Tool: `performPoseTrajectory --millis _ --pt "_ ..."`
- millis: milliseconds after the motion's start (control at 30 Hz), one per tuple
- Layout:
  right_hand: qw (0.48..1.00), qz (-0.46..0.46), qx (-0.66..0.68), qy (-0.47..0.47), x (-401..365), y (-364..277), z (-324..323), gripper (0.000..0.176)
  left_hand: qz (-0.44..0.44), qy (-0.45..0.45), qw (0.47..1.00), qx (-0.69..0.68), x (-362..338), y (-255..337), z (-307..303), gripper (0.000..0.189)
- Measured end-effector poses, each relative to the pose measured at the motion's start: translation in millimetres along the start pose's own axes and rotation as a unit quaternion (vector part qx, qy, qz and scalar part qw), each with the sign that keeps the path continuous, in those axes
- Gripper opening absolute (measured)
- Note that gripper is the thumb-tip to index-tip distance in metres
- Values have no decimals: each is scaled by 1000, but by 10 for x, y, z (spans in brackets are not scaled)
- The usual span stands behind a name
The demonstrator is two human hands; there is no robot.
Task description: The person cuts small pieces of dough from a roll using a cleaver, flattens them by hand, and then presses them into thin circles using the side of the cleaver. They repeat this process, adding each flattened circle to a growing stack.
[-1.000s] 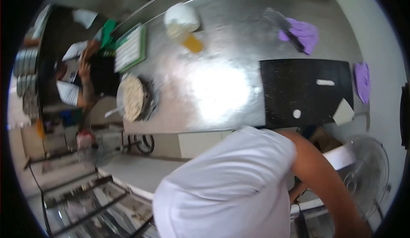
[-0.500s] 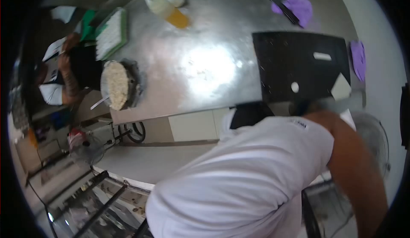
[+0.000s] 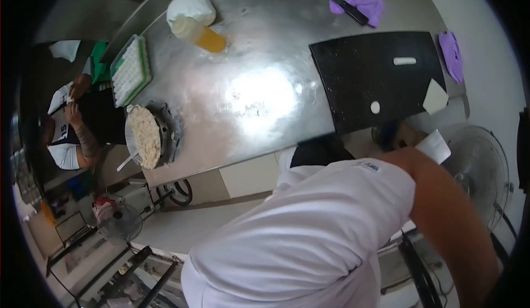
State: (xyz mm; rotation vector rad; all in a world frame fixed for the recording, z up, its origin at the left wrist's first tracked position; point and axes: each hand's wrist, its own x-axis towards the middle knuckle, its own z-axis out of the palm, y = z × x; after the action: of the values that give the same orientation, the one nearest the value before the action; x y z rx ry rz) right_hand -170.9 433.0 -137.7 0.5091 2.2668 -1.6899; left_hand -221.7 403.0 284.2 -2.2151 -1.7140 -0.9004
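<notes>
Neither of my hands is in view; a bare arm runs down the right side and out of the frame. On the steel table (image 3: pixel 265 137) lies a black board (image 3: pixel 367 76). It holds a short white roll (image 3: pixel 404 61), a small white disc (image 3: pixel 375 107) and a flat white scraper (image 3: pixel 435 97) at its near right corner. Beyond the board, a large knife (image 3: pixel 353 13) rests on a purple cloth (image 3: pixel 371 1). At the left edge stands a bowl of pale, crumbly filling (image 3: pixel 146 137) with a spoon handle sticking out.
A bottle of yellow liquid (image 3: pixel 210 40) lies tilted against a white bag (image 3: pixel 193 8). Left of them is a green tray of white pieces (image 3: pixel 131 71). A co-worker (image 3: pixel 69 123) is at the far left, hands together. A fan (image 3: pixel 472 175) stands right; another purple cloth (image 3: pixel 451 56) lies by the board.
The view has shifted and sharpened, so the board and cloths appear farther left and higher, while the bowl and tray sit lower. No object has clearly been moved on the table.
</notes>
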Motion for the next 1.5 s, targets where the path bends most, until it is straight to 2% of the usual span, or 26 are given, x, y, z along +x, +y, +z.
performPoseTrajectory --millis 167,267,333,367,433,467,500,533,567,600,633,667,733,767,833,933,1000,1067,1133,1200,1233,1267,1333,1367,1433,1500 --pt "1000 6 3 20 -40 6 10 38 56 15 998 6 34 245 111 33" --pt "999 28 24 33 -76 14 27 39 30 8 999 -10 -150 299 290 32" --pt "999 21 28 40 -124 -4 -11 39 40 43 998 8 -290 350 266 32" --pt "999 15 27 43 -148 12 -22 39 42 119 992 18 -451 414 295 32" --pt "999 3 26 45 -185 -31 -14 40 6 382 924 8 -1351 437 598 30" --pt "991 75 65 89 -132 -82 -2 43 -110 401 909 36 -1777 321 868 32" --pt "975 144 104 131 -121 -170 66 47 -147 450 880 35 -2133 117 1211 32" --pt "972 144 111 150 -28 -135 33 47 -327 366 870 -44 -2605 71 1445 25" --pt "988 91 71 99 49 -34 -40 49 -385 405 826 69 -3039 -82 1502 32" --pt "998 38 30 45 123 1 -80 51 -476 503 715 97 -3379 -205 1506 32" --pt "997 39 32 55 220 -53 -77 51 -588 460 642 174 -3630 -321 1359 33" --pt "997 41 19 55 294 -138 -47 51 -677 426 567 197 -3893 -497 1452 45" --pt "998 38 10 54 525 -330 61 52 -750 305 512 287 -4367 -773 1706 71" --pt "998 24 13 49 653 -421 111 50 -750 303 514 285 -4533 -749 1868 71" --pt "999 -6 22 22 909 -622 150 49 -766 102 586 245 -4757 -711 2041 92" --pt "995 -76 60 6 1207 -1147 299 48 -792 27 587 163 -4724 -779 1948 101" --pt "992 -96 80 -8 1537 -1227 379 48 -786 59 594 159 -4794 -886 1883 101" --pt "991 -81 106 -11 1759 -1188 484 43 -797 47 595 90 -4807 -862 1828 103" --pt "991 -50 124 -7 2050 -1136 631 46 -805 7 586 94 -4828 -921 1795 105" --pt "998 48 -41 -5 2331 -882 709 49 -796 -33 597 93 -4763 -958 1718 107" --pt "995 40 -87 -25 2555 -571 687 51 -782 -11 614 106 -4792 -955 1738 107" --pt "995 34 -89 -25 2636 -655 704 51 -782 -5 614 109 -4836 -915 1786 107" --pt "992 -51 -117 17 2615 -862 723 50 -736 74 665 101 -4930 -861 1922 104" --pt "992 -50 -119 15 2557 -962 739 50 -738 76 664 99 -4936 -845 1950 104" --pt "999 8 42 30 2479 -1152 784 46 -725 69 680 84 -4942 -823 1966 99" --pt "999 41 -19 13 2570 -1044 834 46 -725 68 681 75 -4933 -796 1966 98"
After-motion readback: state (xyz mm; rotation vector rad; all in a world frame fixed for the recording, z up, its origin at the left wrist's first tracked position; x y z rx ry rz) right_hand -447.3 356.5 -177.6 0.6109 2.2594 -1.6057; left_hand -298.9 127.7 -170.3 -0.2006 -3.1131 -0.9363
